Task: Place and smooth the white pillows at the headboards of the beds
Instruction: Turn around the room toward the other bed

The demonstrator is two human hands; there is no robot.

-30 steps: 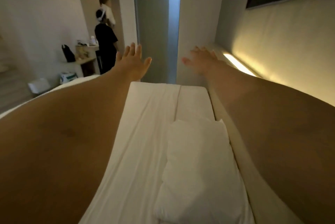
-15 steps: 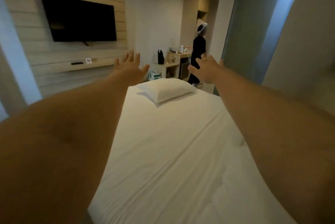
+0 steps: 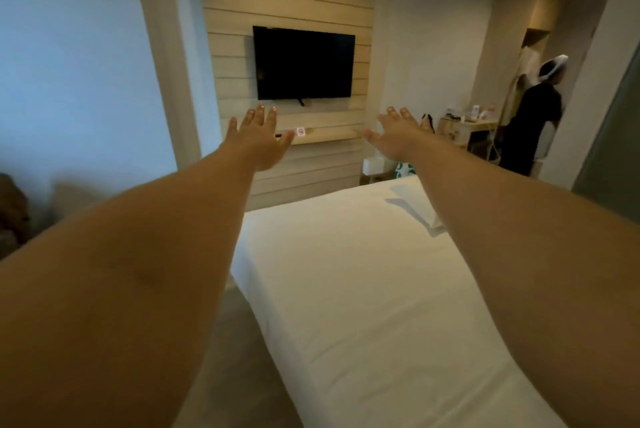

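Note:
A white-sheeted bed [image 3: 363,282] runs away from me toward the television wall. One white pillow [image 3: 414,202] lies near the bed's far right corner, partly hidden behind my right forearm. Both arms are stretched out in front of me above the bed. My left hand [image 3: 258,138] is held open with fingers spread, in the air to the left of the bed's far end. My right hand [image 3: 394,135] is also open and empty, raised above and beyond the pillow. No headboard is in view.
A black television [image 3: 304,62] hangs on a slatted wooden wall with a narrow shelf [image 3: 325,134] under it. A person in black [image 3: 531,123] stands at a small desk [image 3: 465,130] at the far right. Bare floor [image 3: 225,358] runs along the bed's left side.
My view has swung left from the headboard side to the television wall. Both hands stayed open and outstretched. The pillow now sits at the right, behind my right forearm.

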